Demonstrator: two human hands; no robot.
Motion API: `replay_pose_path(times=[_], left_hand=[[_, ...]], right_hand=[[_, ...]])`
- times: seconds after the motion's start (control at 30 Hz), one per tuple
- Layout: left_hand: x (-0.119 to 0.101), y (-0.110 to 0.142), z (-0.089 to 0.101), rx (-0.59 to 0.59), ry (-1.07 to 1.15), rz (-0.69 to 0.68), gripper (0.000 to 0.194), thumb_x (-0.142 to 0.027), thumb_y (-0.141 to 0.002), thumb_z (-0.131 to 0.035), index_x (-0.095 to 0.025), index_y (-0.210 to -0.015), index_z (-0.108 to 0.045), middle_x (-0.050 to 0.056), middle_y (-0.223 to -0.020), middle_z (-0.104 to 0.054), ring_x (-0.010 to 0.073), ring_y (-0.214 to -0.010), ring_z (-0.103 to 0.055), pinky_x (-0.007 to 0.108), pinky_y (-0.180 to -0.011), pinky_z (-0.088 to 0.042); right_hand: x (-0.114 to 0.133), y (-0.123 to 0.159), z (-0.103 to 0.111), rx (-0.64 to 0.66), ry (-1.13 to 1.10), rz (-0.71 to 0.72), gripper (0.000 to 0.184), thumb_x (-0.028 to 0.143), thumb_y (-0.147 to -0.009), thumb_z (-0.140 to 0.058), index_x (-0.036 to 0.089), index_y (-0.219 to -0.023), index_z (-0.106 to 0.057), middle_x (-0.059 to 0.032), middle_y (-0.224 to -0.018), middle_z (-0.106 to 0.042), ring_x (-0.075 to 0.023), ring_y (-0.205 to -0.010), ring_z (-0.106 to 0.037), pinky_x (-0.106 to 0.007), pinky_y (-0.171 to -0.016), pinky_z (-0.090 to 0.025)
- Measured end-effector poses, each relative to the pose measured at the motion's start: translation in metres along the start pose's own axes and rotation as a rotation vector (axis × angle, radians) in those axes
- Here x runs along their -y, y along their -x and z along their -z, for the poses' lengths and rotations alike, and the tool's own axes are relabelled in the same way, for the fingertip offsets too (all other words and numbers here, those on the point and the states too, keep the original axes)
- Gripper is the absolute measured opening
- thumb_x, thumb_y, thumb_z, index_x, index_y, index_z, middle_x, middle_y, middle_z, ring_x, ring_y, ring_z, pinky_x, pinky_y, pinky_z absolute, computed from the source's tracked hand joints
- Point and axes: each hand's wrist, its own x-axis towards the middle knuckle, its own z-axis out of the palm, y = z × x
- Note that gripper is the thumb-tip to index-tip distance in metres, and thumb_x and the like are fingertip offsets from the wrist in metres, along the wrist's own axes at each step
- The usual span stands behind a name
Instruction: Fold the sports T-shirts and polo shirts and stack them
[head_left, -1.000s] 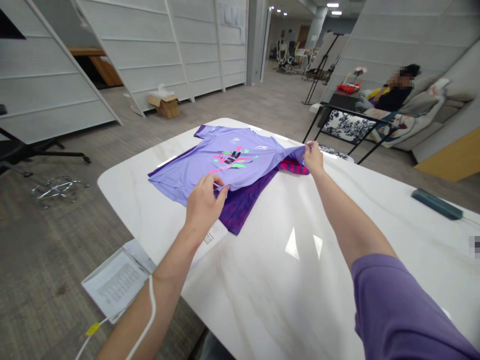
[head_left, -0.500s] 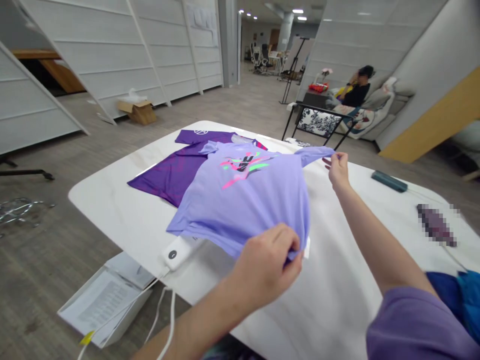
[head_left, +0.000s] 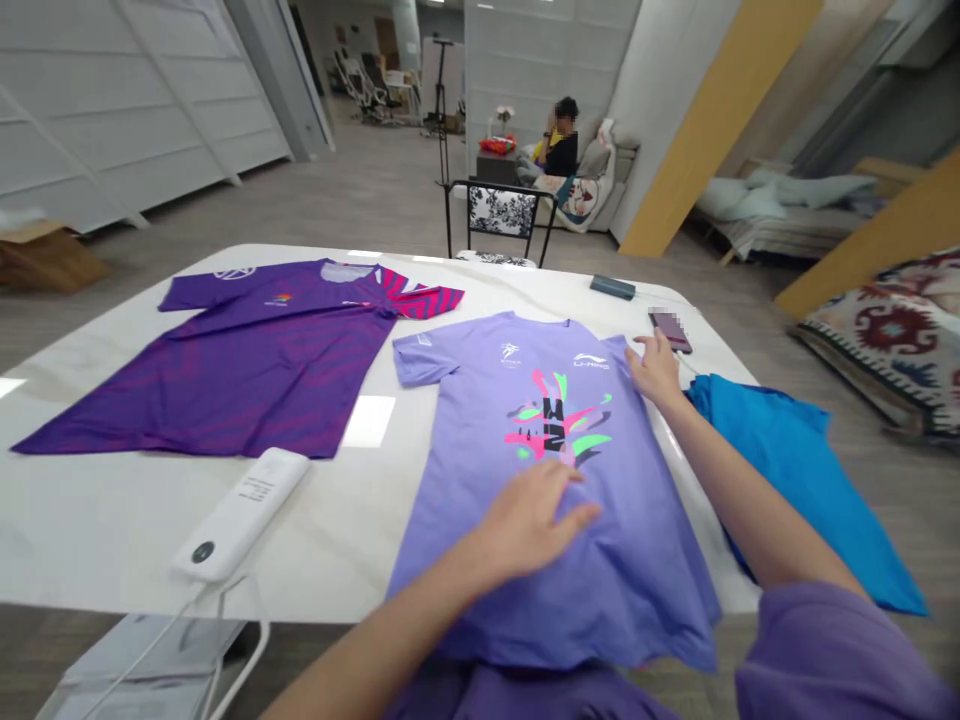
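A lavender T-shirt (head_left: 480,470) with a colourful chest print lies spread face up on the white table, its lower hem hanging at the near edge. My left hand (head_left: 534,515) rests on or just over the shirt just below the print, fingers apart and holding nothing. At the shirt's right sleeve is my right hand (head_left: 654,368), fingers spread; I cannot tell if it touches the cloth. To the left, a dark purple jersey (head_left: 262,360) with one red-striped sleeve lies flat.
A white oblong device (head_left: 244,512) with cables lies on the table (head_left: 97,530) near its front edge. At right are a blue garment (head_left: 795,470), a phone (head_left: 679,335) and a dark green block (head_left: 613,287). A chair (head_left: 501,212) stands behind; a person (head_left: 561,150) sits farther back.
The lavender T-shirt, held by hem and sleeve before, now lies flat, nearer me and right of the purple jersey. Both hands have let go of it. The view has turned right.
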Motion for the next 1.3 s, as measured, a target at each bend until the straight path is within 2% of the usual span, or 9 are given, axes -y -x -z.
replay_pose_path(times=[0.13,0.27,0.4,0.53,0.63,0.77,0.93,1.13,1.3], left_hand=[[0.074,-0.079,0.078,-0.192,-0.486,0.212,0.058,-0.05,-0.12,-0.043,-0.021,-0.169,-0.054,0.016,-0.176,-0.056,0.0303,-0.167,-0.05,0.049,-0.141,-0.04],[0.148,-0.139,0.114,-0.16,-0.584,0.362,0.073,-0.054,-0.119,-0.035,-0.015,-0.18,-0.041,0.02,-0.188,-0.038,0.0413,-0.179,-0.027,0.065,-0.145,-0.026],[0.196,-0.138,0.143,-0.085,-0.668,0.438,0.084,-0.061,-0.115,-0.033,-0.015,-0.185,-0.034,0.017,-0.193,-0.027,0.0416,-0.182,-0.018,0.066,-0.146,-0.016],[0.226,-0.121,0.198,-0.064,-0.735,0.502,0.085,-0.055,-0.113,-0.032,-0.01,-0.185,-0.031,0.018,-0.194,-0.022,0.0406,-0.182,-0.017,0.066,-0.146,-0.013],[0.233,-0.132,0.225,-0.071,-0.769,0.523,0.084,-0.052,-0.112,-0.032,-0.006,-0.181,-0.038,0.024,-0.191,-0.03,0.0412,-0.181,-0.023,0.068,-0.146,-0.012],[0.229,-0.177,0.207,-0.077,-0.762,0.417,0.087,-0.062,-0.116,-0.018,-0.013,-0.187,-0.022,0.015,-0.196,-0.018,0.0327,-0.184,-0.012,0.059,-0.148,-0.013],[0.243,-0.229,0.172,0.002,-0.712,0.371,0.093,-0.079,-0.113,-0.026,-0.022,-0.188,-0.027,0.01,-0.197,-0.016,0.0385,-0.183,-0.01,0.067,-0.146,-0.01],[0.276,-0.268,0.189,-0.023,-0.71,0.317,0.096,-0.08,-0.113,-0.027,-0.021,-0.189,-0.023,0.009,-0.198,-0.012,0.0396,-0.183,-0.006,0.069,-0.146,-0.004],[0.246,-0.27,0.183,-0.098,-0.756,0.284,0.089,-0.069,-0.118,-0.022,-0.011,-0.184,-0.034,0.013,-0.196,-0.02,0.0363,-0.183,-0.009,0.063,-0.148,-0.001]], right_hand=[[0.007,0.017,-0.003,0.278,0.088,0.093,0.067,0.062,-0.114,-0.041,0.025,-0.166,-0.061,-0.0127,-0.188,-0.039,-0.0384,-0.176,-0.032,-0.071,-0.144,-0.02],[0.001,0.02,-0.013,0.418,0.062,0.016,0.096,0.081,-0.106,-0.052,0.023,-0.182,-0.043,-0.0155,-0.191,-0.032,-0.045,-0.176,-0.031,-0.074,-0.141,-0.027],[-0.016,0.009,-0.012,0.408,0.0,0.026,0.104,0.087,-0.104,-0.05,0.025,-0.186,-0.035,-0.0119,-0.193,-0.026,-0.0433,-0.178,-0.028,-0.07,-0.144,-0.025],[-0.027,-0.009,-0.013,0.444,-0.077,0.025,0.11,0.093,-0.104,-0.036,0.018,-0.185,-0.036,-0.016,-0.19,-0.035,-0.0374,-0.177,-0.034,-0.055,-0.147,-0.027],[-0.02,-0.018,-0.02,0.468,-0.007,-0.025,0.115,0.099,-0.101,-0.031,0.016,-0.18,-0.045,-0.0191,-0.188,-0.037,-0.043,-0.177,-0.032,-0.063,-0.147,-0.023],[0.002,-0.024,-0.036,0.422,0.046,-0.043,0.102,0.092,-0.106,-0.029,0.027,-0.184,-0.041,-0.012,-0.194,-0.022,-0.0481,-0.18,-0.02,-0.084,-0.14,-0.01],[0.004,-0.044,-0.056,0.373,0.009,-0.143,0.112,0.102,-0.094,-0.046,0.034,-0.184,-0.042,-0.0105,-0.195,-0.02,-0.0613,-0.177,-0.008,-0.097,-0.129,0.001],[-0.008,-0.085,-0.07,0.374,0.055,-0.204,0.117,0.102,-0.091,-0.056,0.037,-0.186,-0.037,-0.0086,-0.197,-0.007,-0.0693,-0.173,0.009,-0.104,-0.119,0.007],[0.015,-0.088,-0.051,0.357,0.059,-0.153,0.111,0.095,-0.101,-0.048,0.034,-0.19,-0.023,-0.0116,-0.197,-0.004,-0.0633,-0.176,0.0,-0.103,-0.122,0.0]])
